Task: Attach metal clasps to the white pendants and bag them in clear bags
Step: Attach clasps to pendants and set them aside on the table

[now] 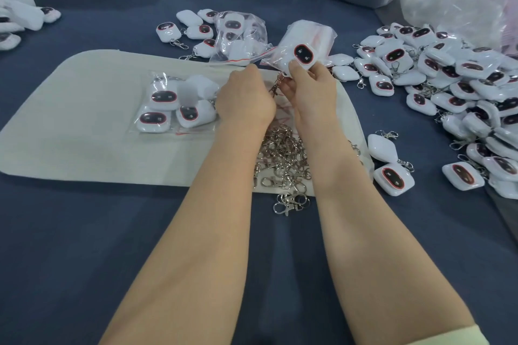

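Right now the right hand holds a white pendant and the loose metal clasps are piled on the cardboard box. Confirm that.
One error: the loose metal clasps lie piled on the pale mat, as the head view shows. The right hand does hold a white pendant.

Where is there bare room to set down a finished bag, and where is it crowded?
Bare: beige mat left of the filled bags; blue cloth between mat and person, left of the left forearm. Crowded: clasp pile between the forearms, pendant heap at right.
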